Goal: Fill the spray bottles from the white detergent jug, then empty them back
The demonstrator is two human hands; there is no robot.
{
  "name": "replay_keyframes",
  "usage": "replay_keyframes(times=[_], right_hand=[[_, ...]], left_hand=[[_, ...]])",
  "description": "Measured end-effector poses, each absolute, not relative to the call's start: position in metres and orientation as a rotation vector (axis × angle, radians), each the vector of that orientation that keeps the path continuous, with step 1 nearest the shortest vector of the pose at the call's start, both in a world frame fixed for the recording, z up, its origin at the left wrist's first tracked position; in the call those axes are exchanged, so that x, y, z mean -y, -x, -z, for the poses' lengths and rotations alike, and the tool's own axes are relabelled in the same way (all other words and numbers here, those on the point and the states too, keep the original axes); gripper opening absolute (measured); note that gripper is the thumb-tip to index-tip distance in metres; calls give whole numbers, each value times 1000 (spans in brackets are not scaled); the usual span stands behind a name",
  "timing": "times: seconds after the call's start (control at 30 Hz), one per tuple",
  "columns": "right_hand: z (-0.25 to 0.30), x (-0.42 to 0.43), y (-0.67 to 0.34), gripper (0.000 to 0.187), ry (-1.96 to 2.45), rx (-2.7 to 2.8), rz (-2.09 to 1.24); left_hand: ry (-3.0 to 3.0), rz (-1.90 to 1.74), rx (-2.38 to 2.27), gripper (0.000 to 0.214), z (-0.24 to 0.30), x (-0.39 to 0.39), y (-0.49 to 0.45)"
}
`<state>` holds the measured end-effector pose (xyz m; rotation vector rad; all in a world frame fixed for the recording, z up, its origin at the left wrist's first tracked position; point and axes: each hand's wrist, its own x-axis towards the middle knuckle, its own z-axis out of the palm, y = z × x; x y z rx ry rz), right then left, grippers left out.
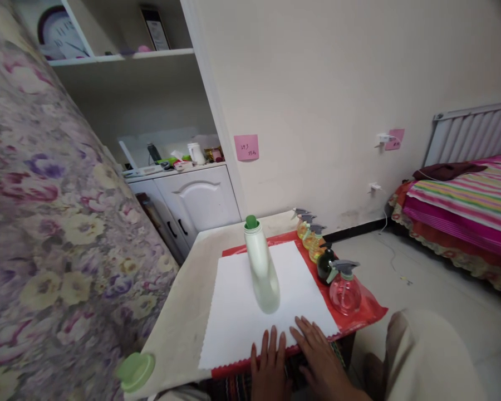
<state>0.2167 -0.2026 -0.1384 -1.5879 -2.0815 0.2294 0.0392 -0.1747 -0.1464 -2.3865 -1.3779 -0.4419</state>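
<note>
My left hand (pixel 269 359) lies flat at the near edge of a white sheet (pixel 229 328), fingers stretched out. Beside it, to the right, my right hand (pixel 320 355) rests with spread fingers on the sheet's near right edge. Neither holds anything. Beyond my fingertips a pale green handled jug bottle (pixel 264 273) stands upright on the sheet, its green pouring spout (pixel 251 222) showing at the uncapped neck. A light green cap (pixel 136 371) sits at the table's near left corner, apart from both hands.
Several spray bottles line the right edge on red plastic (pixel 369 303), among them a pink one (pixel 344 292) and a dark one (pixel 326 265). A floral curtain (pixel 79 234) hangs left, a white cabinet (pixel 204 200) stands behind, and a bed (pixel 471 211) is at right.
</note>
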Motion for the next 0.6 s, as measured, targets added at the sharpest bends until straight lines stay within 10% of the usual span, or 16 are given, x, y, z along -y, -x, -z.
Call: replay_keyframes(times=[0.6], right_hand=[[135, 204, -216, 95, 1608, 2096, -265]], left_hand=[[2340, 505, 1307, 73, 158, 168, -36]])
